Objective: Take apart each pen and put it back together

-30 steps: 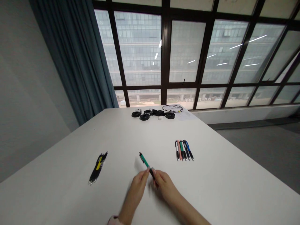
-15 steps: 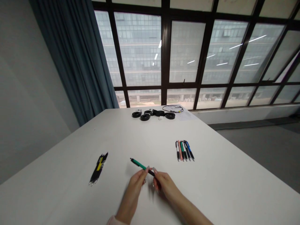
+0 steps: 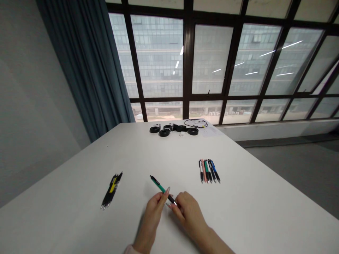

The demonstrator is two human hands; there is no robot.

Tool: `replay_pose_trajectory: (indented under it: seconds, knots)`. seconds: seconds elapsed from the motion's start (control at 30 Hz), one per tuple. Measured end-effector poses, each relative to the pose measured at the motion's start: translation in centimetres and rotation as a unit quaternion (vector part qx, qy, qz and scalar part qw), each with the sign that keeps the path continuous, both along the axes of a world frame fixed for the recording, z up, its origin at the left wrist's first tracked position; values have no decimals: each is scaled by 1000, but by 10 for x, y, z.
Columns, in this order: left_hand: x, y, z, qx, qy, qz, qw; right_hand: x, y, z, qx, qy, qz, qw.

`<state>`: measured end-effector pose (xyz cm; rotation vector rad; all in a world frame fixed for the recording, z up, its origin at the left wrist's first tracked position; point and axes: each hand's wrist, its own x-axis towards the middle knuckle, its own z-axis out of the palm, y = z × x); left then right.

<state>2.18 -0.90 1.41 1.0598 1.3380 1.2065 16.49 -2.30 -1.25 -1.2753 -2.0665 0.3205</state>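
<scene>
A green pen with a black grip and black clip [image 3: 158, 184] is held slantwise above the table, its clicker end pointing up and left. My left hand [image 3: 155, 208] is closed on the barrel, thumb on top. My right hand [image 3: 189, 211] has its fingers curled around the tip end, with the silver tip just showing at the fingertips. To the right lies a row of several pens [image 3: 209, 171], in white, pink, green, black and blue. On the left, several black pens [image 3: 111, 191] lie in a tight bunch, with yellow showing in the middle.
The white table [image 3: 143, 151] stretches toward the windows. At its far end are several black rolls [image 3: 164, 133], a small white piece [image 3: 181, 134], a black cable [image 3: 196, 123] and a paper sheet [image 3: 212, 132]. A blue curtain [image 3: 87, 70] hangs at the left.
My right hand has turned and its fingers have shifted down to the pen's tip end. The pen has tilted more steeply, while my left hand keeps hold of it.
</scene>
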Motion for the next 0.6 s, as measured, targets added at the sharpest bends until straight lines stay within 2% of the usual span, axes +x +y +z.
replay_pose_trajectory:
  seconds: [0.17, 0.4, 0.6]
  knots:
    - [-2, 1, -9, 22, 26, 6, 999, -1, -3, 7, -15, 38, -12, 999]
    - [-7, 3, -20, 27, 58, 12, 998, 0, 0, 3, -10, 61, -3, 998]
    - [-6, 4, -16, 20, 48, 4, 999, 1, -1, 3, -14, 111, 1, 994]
